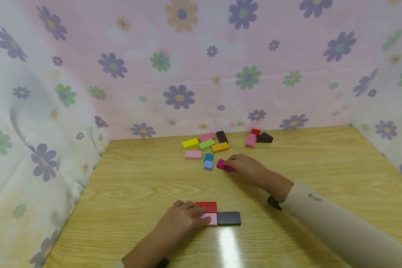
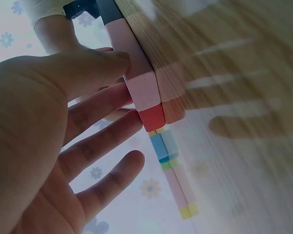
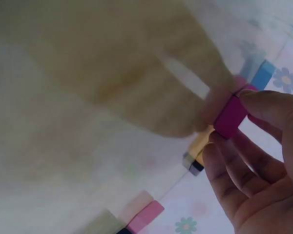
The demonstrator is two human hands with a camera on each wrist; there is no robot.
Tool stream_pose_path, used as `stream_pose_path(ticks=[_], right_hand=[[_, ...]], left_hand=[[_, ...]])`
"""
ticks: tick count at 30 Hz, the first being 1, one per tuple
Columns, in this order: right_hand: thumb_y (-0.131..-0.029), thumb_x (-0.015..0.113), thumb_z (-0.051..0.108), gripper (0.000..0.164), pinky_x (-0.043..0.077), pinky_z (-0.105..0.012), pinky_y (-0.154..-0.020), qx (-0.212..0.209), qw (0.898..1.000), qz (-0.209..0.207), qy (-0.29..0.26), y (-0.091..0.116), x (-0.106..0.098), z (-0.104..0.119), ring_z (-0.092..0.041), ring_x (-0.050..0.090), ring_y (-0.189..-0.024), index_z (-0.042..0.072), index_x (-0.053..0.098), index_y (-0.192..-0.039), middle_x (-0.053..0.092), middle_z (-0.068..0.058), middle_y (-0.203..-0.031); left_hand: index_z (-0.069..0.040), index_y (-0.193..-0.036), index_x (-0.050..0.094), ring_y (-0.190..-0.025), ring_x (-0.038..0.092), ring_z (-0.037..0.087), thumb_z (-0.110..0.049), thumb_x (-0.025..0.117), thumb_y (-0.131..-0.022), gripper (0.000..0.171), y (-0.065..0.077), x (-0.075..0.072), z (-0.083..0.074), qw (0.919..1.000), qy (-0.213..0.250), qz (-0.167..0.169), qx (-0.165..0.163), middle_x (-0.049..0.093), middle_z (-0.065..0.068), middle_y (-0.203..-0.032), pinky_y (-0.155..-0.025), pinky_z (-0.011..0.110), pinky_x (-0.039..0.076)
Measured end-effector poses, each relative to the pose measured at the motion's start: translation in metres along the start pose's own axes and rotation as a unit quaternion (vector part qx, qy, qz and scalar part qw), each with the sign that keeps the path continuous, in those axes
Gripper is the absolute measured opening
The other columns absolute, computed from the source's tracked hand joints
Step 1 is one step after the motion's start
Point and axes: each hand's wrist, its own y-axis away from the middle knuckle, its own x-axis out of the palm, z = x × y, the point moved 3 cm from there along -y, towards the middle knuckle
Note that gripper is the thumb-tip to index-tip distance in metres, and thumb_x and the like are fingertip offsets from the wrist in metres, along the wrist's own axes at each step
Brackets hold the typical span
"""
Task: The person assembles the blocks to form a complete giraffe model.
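Note:
My left hand (image 1: 184, 219) rests its thumb and fingertips on a pink block (image 2: 132, 58) and a red block (image 1: 208, 207), which lie side by side on the table; its fingers are mostly straight. A black block (image 1: 229, 218) lies flat against the pink one's right end. Farther out, my right hand (image 1: 249, 169) pinches a magenta block (image 3: 231, 116) between thumb and fingers, low over the wood. Just left of it are a light blue block (image 1: 208, 165) and a teal block (image 1: 209, 157).
Behind are yellow (image 1: 190, 143), green (image 1: 206, 144), orange (image 1: 220, 147) and pale pink (image 1: 193, 155) blocks, among others. To the back right sit another pink block (image 1: 250, 140), a small red block (image 1: 255, 131) and a black angled block (image 1: 265, 138). A flowered cloth (image 1: 194, 67) hangs behind the table.

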Motion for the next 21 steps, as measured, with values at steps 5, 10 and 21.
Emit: stream_pose_path(ticks=[5,10,21], right_hand=[[-0.095,0.065,0.006,0.033,0.055,-0.042,-0.093,-0.001,0.999,0.010,-0.043,0.012,0.001,0.004,-0.028,0.066,-0.106,0.008,0.068,-0.128,0.071,-0.012,-0.114],[-0.094,0.067,0.005,0.039,0.053,-0.044,-0.098,0.013,0.994,0.039,-0.098,0.030,0.000,0.012,-0.029,0.063,-0.116,0.014,0.067,-0.132,0.068,-0.010,-0.122],[-0.094,0.067,0.010,0.036,0.054,-0.039,-0.097,-0.048,0.985,0.074,-0.152,0.066,0.003,0.033,-0.018,0.061,-0.116,0.020,0.069,-0.129,0.067,0.002,-0.123]], left_hand=[[-0.036,-0.115,0.075,-0.105,0.066,0.013,-0.026,0.072,-0.092,0.025,-0.001,0.001,0.000,0.9998,0.013,0.015,-0.010,0.074,-0.008,-0.117,-0.082,0.031,0.051],[-0.035,-0.114,0.076,-0.105,0.066,0.013,-0.028,0.070,-0.094,0.022,-0.003,0.001,0.000,0.9997,0.014,0.015,-0.016,0.074,-0.008,-0.117,-0.082,0.032,0.052],[-0.036,-0.115,0.074,-0.106,0.065,0.013,-0.027,0.068,-0.094,0.023,-0.003,0.000,-0.001,0.9994,0.002,0.027,-0.021,0.073,-0.009,-0.118,-0.083,0.032,0.052]])
